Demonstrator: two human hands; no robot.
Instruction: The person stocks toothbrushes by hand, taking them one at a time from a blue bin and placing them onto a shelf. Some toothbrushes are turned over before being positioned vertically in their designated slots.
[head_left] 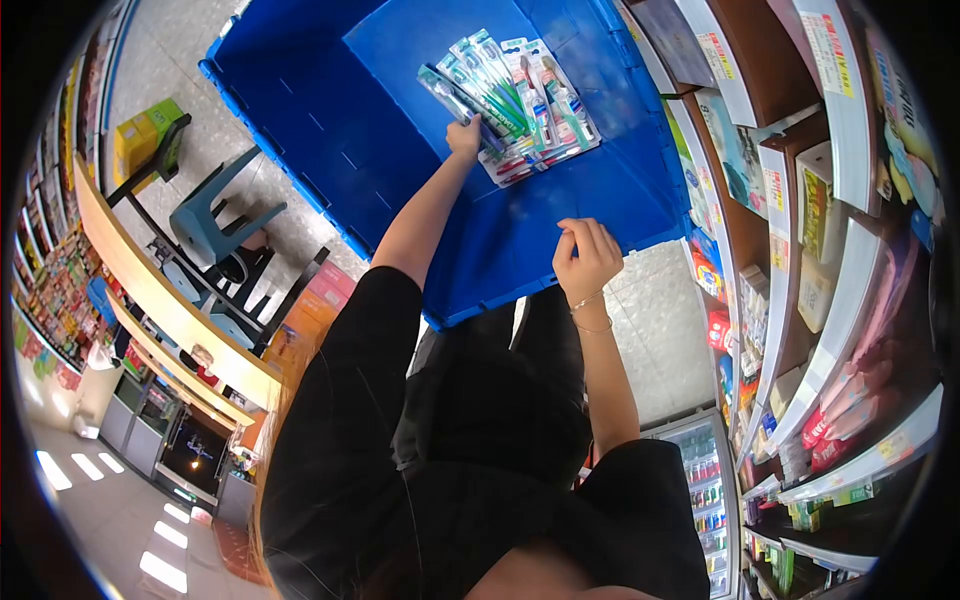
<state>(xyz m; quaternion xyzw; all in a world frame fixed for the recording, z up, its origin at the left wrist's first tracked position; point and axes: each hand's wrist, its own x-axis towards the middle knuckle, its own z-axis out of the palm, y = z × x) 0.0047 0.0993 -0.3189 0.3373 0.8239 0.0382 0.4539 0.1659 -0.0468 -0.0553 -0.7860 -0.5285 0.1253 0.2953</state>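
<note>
My left hand (465, 137) reaches down into a large blue plastic bin and grips a packaged toothbrush (448, 92) near its lower end. Fanned out beside it on the bin's floor lie several more toothbrush packs (487, 80), green and white. To their right are other blister packs of toothbrushes (551, 95) with clear, red and brown parts. My right hand (588, 262), a thin bracelet at its wrist, hovers over the near side of the blue bin (640, 215). Its fingers are curled in, with nothing visible in them.
Store shelves (790, 230) with packaged goods and price labels rise close on the right. A drinks fridge (702, 490) stands at the lower right. On the left are a blue-grey stool (215, 205), a light wood counter (170, 300) and orange boxes (300, 330).
</note>
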